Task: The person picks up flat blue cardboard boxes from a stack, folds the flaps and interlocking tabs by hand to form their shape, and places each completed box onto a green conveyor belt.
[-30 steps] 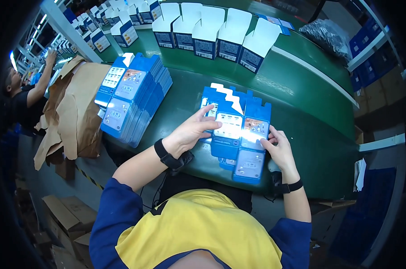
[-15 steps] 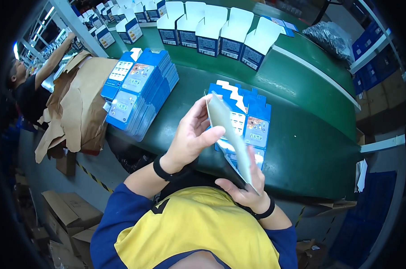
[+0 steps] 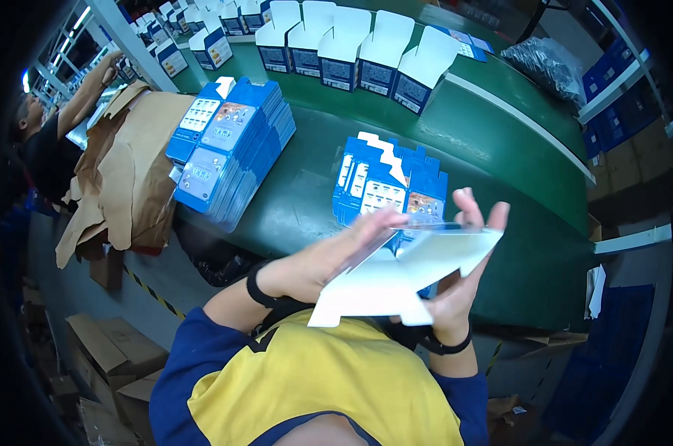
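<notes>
Close in front of my chest I hold a partly opened carton, its white inner face and cut flaps turned toward me. My left hand grips its left side, the fingers partly hidden behind the card. On its right side my right hand supports it, thumb near the lower edge and fingertips rising past the far edge. Just beyond lies a pile of flat blue cartons on the green table, partly covered by my hands. A taller stack of flat blue cartons stands to the left.
Several erected cartons with raised white lids line the green conveyor belt at the back. Torn brown paper lies at the left, near a co-worker. A plastic bag sits at the far right, and cardboard boxes stand on the floor.
The carton has gone from nearly flat and edge-on to spread, its white inside now facing me. My right hand has moved up and right; my left hand has turned and moved slightly lower.
</notes>
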`<move>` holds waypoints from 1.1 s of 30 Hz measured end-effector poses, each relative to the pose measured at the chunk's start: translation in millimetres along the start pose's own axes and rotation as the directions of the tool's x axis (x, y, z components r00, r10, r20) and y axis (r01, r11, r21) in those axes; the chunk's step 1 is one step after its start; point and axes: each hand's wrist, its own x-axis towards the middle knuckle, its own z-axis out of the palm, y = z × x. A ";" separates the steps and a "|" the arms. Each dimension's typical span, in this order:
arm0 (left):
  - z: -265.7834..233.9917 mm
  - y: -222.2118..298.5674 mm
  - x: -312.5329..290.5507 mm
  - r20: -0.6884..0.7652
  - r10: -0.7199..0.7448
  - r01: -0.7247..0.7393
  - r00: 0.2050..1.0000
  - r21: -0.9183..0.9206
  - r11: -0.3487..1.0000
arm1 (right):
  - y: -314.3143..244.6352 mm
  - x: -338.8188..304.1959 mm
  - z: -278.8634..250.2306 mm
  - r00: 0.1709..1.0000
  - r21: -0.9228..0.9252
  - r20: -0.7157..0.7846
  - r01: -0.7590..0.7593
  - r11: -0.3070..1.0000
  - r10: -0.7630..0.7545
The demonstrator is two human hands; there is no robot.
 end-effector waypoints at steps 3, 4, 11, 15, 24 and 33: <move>-10.2 11.3 6.8 -0.140 0.087 -0.043 0.986 0.290 0.956 | -11.8 -3.2 2.4 0.992 0.094 0.113 -0.062 0.994 0.051; -12.8 13.1 8.6 -0.200 0.143 -0.044 0.969 0.430 0.902 | -13.7 -3.0 3.0 0.982 0.140 0.172 -0.097 0.985 0.072; -15.0 0.4 11.5 -0.230 0.403 -0.230 0.886 0.536 0.812 | 1.0 4.4 -9.8 0.948 0.218 0.305 0.026 0.976 -0.093; -10.2 6.6 13.6 -0.327 0.329 -0.157 0.886 0.457 0.876 | -13.8 -1.8 6.2 0.980 0.532 0.198 -0.139 0.835 0.037; -4.9 9.1 18.3 -0.283 0.402 -0.220 0.871 0.507 0.833 | -1.2 2.0 -18.6 0.945 0.523 0.296 -0.283 0.804 0.141; 12.7 13.0 19.5 -0.199 0.459 -0.346 0.866 0.424 0.837 | -27.2 9.4 8.9 0.988 0.468 -0.101 -0.057 0.882 0.118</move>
